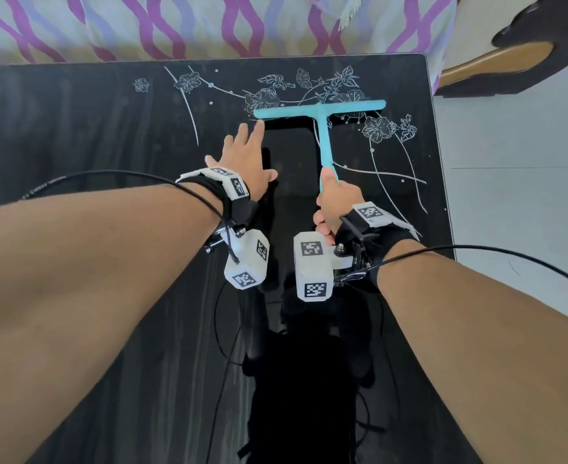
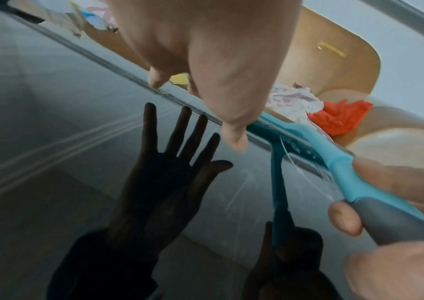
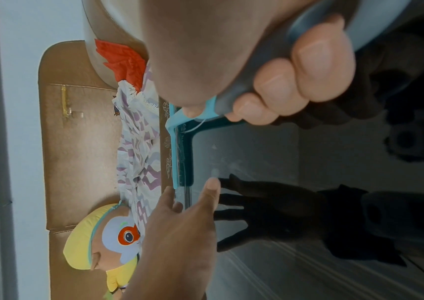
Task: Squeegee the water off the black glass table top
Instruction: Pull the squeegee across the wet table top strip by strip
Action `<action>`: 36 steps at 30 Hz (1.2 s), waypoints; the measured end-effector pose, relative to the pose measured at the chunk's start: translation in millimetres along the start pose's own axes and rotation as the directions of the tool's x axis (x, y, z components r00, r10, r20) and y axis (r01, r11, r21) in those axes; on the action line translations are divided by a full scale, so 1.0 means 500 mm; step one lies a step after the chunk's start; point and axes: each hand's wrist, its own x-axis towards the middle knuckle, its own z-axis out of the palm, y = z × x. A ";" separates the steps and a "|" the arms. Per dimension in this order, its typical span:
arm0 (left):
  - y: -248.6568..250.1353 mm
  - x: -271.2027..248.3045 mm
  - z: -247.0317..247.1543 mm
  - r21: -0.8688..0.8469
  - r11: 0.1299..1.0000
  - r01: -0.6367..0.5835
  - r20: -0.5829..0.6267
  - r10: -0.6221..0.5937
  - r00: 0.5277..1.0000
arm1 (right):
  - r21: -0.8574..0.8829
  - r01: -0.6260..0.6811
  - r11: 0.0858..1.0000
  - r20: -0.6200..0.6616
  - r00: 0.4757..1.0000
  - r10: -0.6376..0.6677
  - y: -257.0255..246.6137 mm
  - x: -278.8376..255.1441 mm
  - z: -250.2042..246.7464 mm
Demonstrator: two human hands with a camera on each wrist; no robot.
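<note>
A turquoise squeegee (image 1: pixel 323 110) lies with its blade across the black glass table top (image 1: pixel 108 128), near the far edge among white flower prints. My right hand (image 1: pixel 338 202) grips its handle (image 2: pixel 375 194) with fingers curled round the grey grip (image 3: pixel 251 85). My left hand (image 1: pixel 245 159) hovers just above the glass with fingers spread straight, its fingertips (image 1: pixel 259 125) close to the blade's left end (image 3: pixel 176 182). Its dark reflection (image 2: pixel 164 178) shows in the glass. Faint streaks run along the left part of the table.
A bed or sofa with purple-patterned cloth (image 1: pixel 175 25) borders the far table edge. A dark and brown chair (image 1: pixel 527 55) stands at the far right over the pale floor (image 1: pixel 527 195). A yellow plush toy (image 3: pixel 102 239) and an orange cloth (image 2: pixel 339 117) lie beyond the table.
</note>
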 end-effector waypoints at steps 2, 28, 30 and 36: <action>-0.005 -0.030 0.010 0.024 0.999 -0.027 0.015 0.026 1.000 | -0.007 -0.025 1.000 -0.027 0.999 0.025 0.023 -0.016 0.004; -0.115 -0.483 0.115 0.147 0.965 -0.219 0.206 0.187 0.961 | -0.047 -0.066 0.997 -0.205 0.977 0.055 0.440 -0.337 0.094; -0.122 -0.531 0.136 0.174 0.952 -0.253 0.279 0.199 0.939 | -0.048 -0.069 0.996 -0.213 0.975 0.058 0.469 -0.362 0.104; -0.137 -0.649 0.208 0.238 0.942 -0.237 0.293 0.163 0.942 | -0.056 -0.078 0.995 -0.200 0.978 0.065 0.536 -0.424 0.109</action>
